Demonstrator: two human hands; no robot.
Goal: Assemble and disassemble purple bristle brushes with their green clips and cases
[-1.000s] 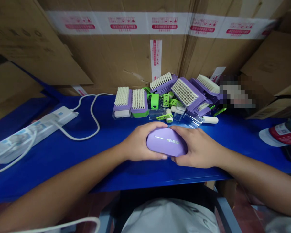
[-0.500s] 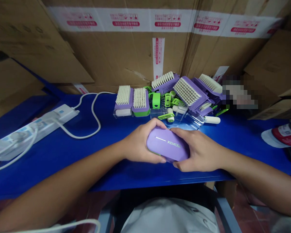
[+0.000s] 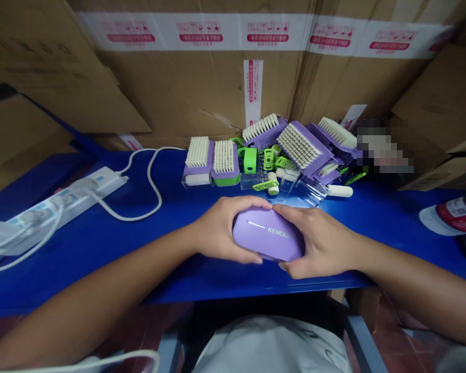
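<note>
Between my two hands is a purple, rounded oblong case (image 3: 267,241) with light lettering and a short pale line on its top. My left hand (image 3: 225,228) is closed around its left end, thumb and fingers on opposite edges. Closed on the right end is my right hand (image 3: 320,243), gripping the edges likewise. The underside is hidden. Beyond the hands lie purple brush heads with white bristles, among them a pair side by side, one a brush head with a green base (image 3: 224,160), and a heap with a larger brush head (image 3: 301,147).
Green plastic parts (image 3: 250,159), clear plastic pieces (image 3: 314,191) and a white rod (image 3: 340,191) lie around the heap. A power strip (image 3: 62,207) with white cables occupies the left of the blue table (image 3: 178,280). Cardboard boxes (image 3: 194,83) stand behind; a red-and-white bottle (image 3: 452,216) lies right.
The left hand has shifted slightly down toward me, and the purple case has tilted a little. Both hands keep hold of it; the brush heads behind are unmoved.
</note>
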